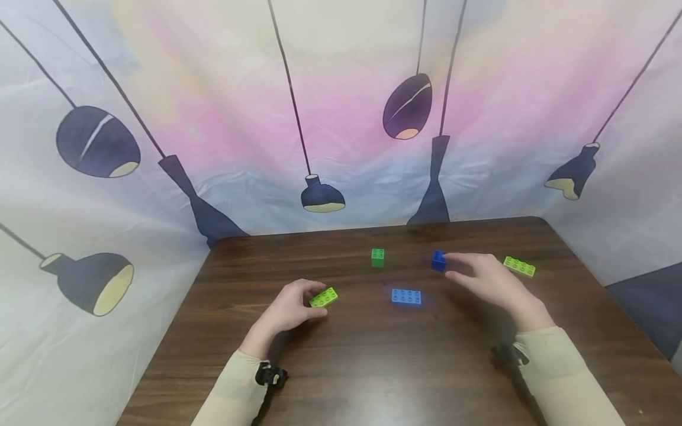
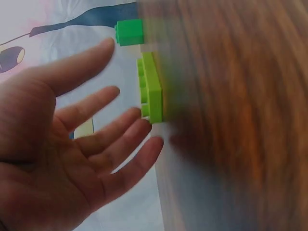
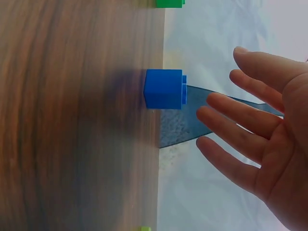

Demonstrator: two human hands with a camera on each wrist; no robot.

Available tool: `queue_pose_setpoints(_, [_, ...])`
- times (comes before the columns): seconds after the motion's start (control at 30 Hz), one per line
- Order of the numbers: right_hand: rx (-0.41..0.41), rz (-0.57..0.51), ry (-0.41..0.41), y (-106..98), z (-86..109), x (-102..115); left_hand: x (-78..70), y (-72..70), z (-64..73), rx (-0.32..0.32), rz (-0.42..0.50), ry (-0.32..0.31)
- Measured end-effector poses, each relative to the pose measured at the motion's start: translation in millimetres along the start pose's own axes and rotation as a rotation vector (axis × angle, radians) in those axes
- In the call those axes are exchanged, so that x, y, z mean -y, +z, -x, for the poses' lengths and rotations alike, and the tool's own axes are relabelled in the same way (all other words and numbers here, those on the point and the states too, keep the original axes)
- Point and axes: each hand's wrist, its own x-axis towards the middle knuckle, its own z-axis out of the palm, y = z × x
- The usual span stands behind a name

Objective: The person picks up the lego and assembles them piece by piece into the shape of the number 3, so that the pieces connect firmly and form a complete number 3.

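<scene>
A flat lime-green toy brick [image 1: 324,297] lies on the wooden table, between the spread thumb and fingers of my left hand [image 1: 292,305]. In the left wrist view that hand [image 2: 72,130] has its fingers parted, their tips close to the lime brick [image 2: 154,89]. My right hand [image 1: 492,284] hovers beside a small dark blue brick [image 1: 438,261], thumb and fingers apart. The right wrist view shows the blue brick [image 3: 164,89] standing on the table, studs up, with the loosely extended fingers [image 3: 231,122] short of it.
A flat light blue brick [image 1: 407,297] lies between the hands. Farther back stands a small green brick [image 1: 378,258]. Another flat lime brick [image 1: 519,266] lies right of my right hand. Behind the brown table [image 1: 362,367] hangs a cloth [image 1: 224,118] printed with lamps.
</scene>
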Motion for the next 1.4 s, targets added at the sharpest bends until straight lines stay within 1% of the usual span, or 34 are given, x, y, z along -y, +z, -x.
queue_pose_setpoints(0.1, [-0.011, -0.009, 0.021, 4, 1.0, -1, 0.5, 4.7, -2.9, -0.015, -0.006, -0.023])
queue_pose_setpoints(0.17, [-0.014, -0.005, 0.025, 6, 1.5, -3, 0.5, 6.7, -4.5, -0.023, -0.006, -0.053])
queue_pose_setpoints(0.33, [-0.014, 0.002, 0.017, 9, 0.7, -7, -0.7, 6.9, -6.4, -0.03, -0.008, -0.117])
queue_pose_setpoints(0.6, [-0.025, -0.017, 0.03, 7, 2.0, -10, -3.3, 7.3, -9.1, -0.033, -0.041, -0.158])
queue_pose_setpoints(0.8, [-0.04, -0.029, 0.027, 6, 3.4, -10, -3.5, 7.3, -10.7, -0.033, -0.053, -0.163])
queue_pose_setpoints(0.93, [-0.036, -0.03, 0.033, 5, 3.4, -8, -3.7, 7.8, -11.4, -0.035, -0.063, -0.161])
queue_pose_setpoints(1.17, [-0.033, -0.034, 0.037, 6, 1.5, -6, -3.1, 6.9, -11.9, -0.045, -0.086, -0.139])
queue_pose_setpoints(1.4, [-0.032, -0.037, 0.037, 7, 2.6, -6, -5.1, 10.1, -9.6, -0.033, -0.069, -0.115])
